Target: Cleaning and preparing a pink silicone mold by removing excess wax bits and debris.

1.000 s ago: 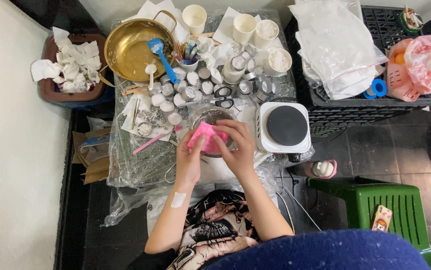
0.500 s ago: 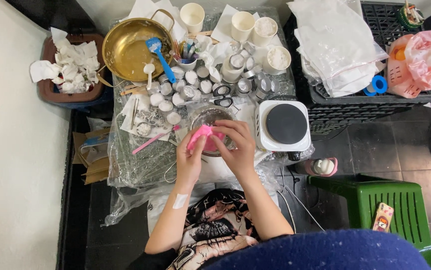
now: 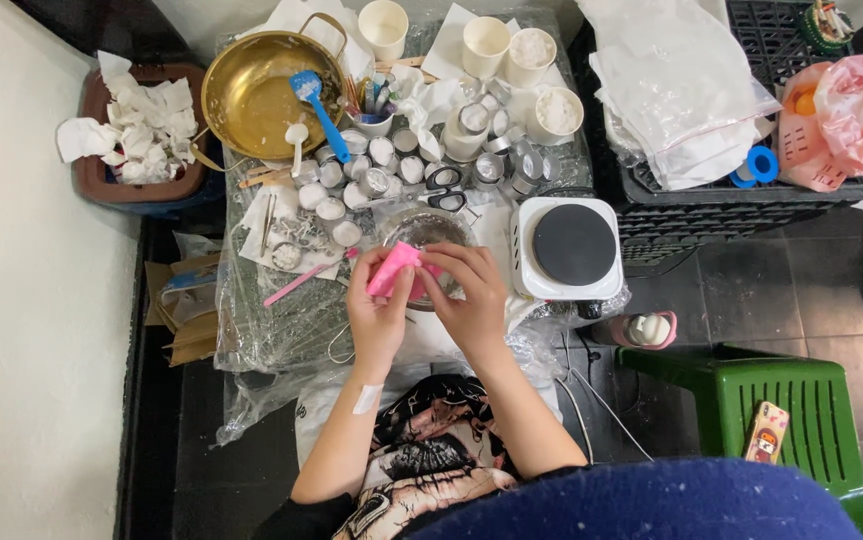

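Pink mould (image 3: 394,269) held above a glass bowl (image 3: 421,232) at desk centre, long axis tilted far-right; left hand (image 3: 379,318) grips it from below, right hand (image 3: 471,292) pinches its right edge.

Bright even overhead light, soft shadows, sharp focus, slight wide-angle distortion

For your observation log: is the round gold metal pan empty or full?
Nearly empty: the round gold metal pan shows its bare bottom; only a blue spatula leans in it.
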